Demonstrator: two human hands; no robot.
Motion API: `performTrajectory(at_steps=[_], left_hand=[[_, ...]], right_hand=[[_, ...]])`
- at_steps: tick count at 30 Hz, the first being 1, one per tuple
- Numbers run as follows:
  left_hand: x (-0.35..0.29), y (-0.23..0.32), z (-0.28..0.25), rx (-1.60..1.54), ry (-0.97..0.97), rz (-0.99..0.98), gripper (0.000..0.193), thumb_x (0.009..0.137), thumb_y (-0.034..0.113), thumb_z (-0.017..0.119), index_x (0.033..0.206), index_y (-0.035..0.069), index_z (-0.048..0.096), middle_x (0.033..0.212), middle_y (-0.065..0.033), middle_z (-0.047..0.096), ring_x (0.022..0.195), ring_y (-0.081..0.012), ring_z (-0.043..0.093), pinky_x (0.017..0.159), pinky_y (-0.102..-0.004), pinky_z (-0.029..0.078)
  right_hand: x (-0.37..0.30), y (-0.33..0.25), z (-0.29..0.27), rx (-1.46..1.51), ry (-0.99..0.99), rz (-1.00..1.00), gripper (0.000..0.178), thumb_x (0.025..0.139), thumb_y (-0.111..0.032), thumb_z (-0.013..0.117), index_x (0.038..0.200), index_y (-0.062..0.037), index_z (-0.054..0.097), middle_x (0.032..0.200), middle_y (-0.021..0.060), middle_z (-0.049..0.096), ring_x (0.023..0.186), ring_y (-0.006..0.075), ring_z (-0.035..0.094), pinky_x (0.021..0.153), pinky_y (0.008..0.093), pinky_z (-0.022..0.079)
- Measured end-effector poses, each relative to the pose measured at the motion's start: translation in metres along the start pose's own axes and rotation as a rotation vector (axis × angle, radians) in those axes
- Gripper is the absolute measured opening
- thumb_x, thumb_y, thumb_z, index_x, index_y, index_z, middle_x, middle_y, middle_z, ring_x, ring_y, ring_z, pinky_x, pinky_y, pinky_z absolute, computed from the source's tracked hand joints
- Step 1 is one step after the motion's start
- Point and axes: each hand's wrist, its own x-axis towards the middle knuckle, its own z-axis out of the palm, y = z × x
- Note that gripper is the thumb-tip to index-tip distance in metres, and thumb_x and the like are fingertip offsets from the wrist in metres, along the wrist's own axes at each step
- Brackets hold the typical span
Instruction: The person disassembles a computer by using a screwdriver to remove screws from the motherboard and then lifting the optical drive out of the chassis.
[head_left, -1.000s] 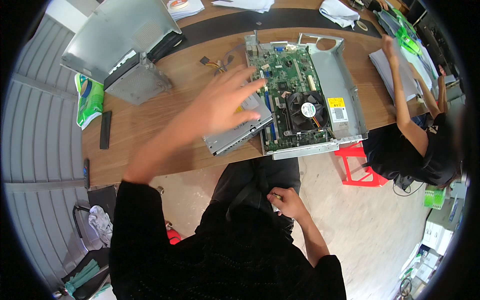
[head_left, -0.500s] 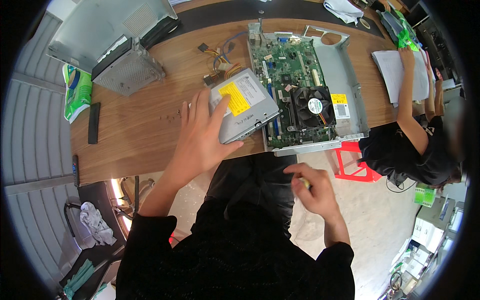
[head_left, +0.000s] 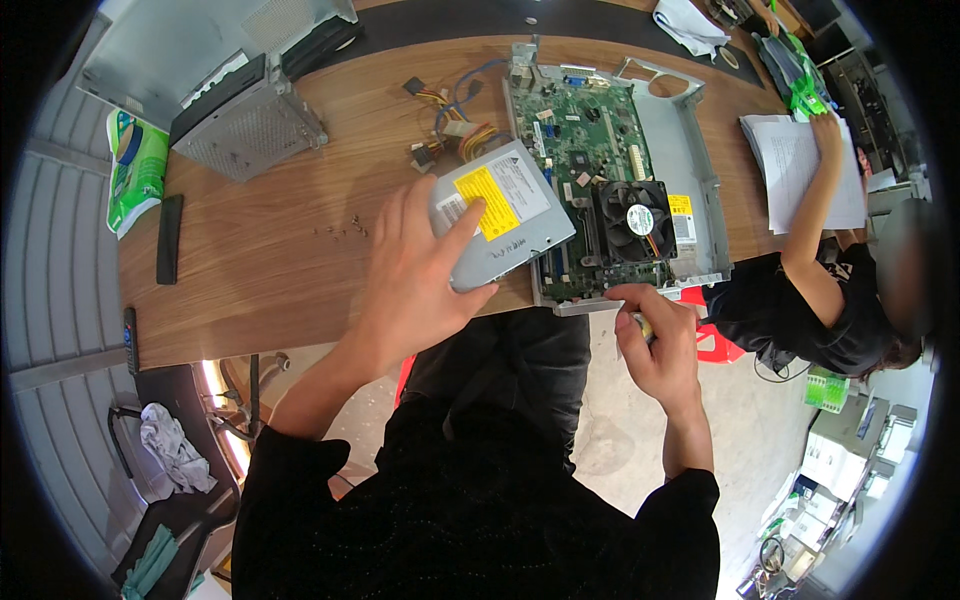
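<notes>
A silver power supply [head_left: 505, 215] with a yellow label lies partly over the left edge of an open computer chassis [head_left: 655, 120]. My left hand [head_left: 405, 265] grips it from the left, fingers on its top and side, thumb along the near edge. Bundled cables with connectors [head_left: 470, 135] lie behind it. Inside the chassis is a green motherboard [head_left: 580, 125] with a black cooling fan [head_left: 632, 220]. My right hand [head_left: 660, 345] is at the chassis's near edge, fingers curled round a small yellowish thing mostly hidden in the palm.
Several loose screws [head_left: 355, 226] lie left of my left hand. A metal drive cage [head_left: 245, 120], a green packet [head_left: 140, 170] and a black bar [head_left: 170, 240] stand or lie farther left. At right, another person's arm [head_left: 812, 220] reaches over papers [head_left: 790, 165].
My right hand has moved up and to the right, to the chassis's near edge. The power supply under my left hand has shifted slightly right. The view has shifted a little too.
</notes>
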Motion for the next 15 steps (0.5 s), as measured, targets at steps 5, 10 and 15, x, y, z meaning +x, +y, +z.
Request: performTrajectory(at_steps=[5,10,15], left_hand=[[0.002,-0.010,-0.003,-0.023,0.004,0.044,0.080,0.062,0.022,0.092,0.136,0.011,0.064,0.148,-0.0271,0.039,0.135,-0.0481,0.041,0.109,-0.0539,0.038],[0.005,-0.017,-0.005,-0.045,-0.032,0.090,0.079,0.062,0.023,0.092,0.136,0.014,0.064,0.150,-0.0272,0.039,0.134,-0.0488,0.041,0.110,-0.0531,0.037],[0.000,-0.022,-0.003,-0.046,-0.010,0.079,0.079,0.064,0.026,0.092,0.137,0.014,0.064,0.151,-0.0275,0.038,0.136,-0.0494,0.039,0.112,-0.0553,0.035]], right_hand=[[0.006,0.003,0.006,-0.065,0.035,-0.066,0.030,0.086,-0.001,0.063,0.116,-0.0015,0.069,0.100,0.0152,0.071,0.067,0.0270,0.068,0.061,0.0341,0.053],[0.023,-0.008,0.015,-0.455,0.052,-0.274,0.060,0.075,-0.001,0.070,0.135,-0.0108,0.065,0.138,0.0108,0.058,0.079,0.0210,0.068,0.064,0.0345,0.057],[0.038,-0.019,0.033,-0.606,-0.016,-0.368,0.061,0.075,-0.005,0.073,0.135,-0.0093,0.064,0.142,0.0097,0.058,0.079,0.0217,0.066,0.069,0.0348,0.059]])
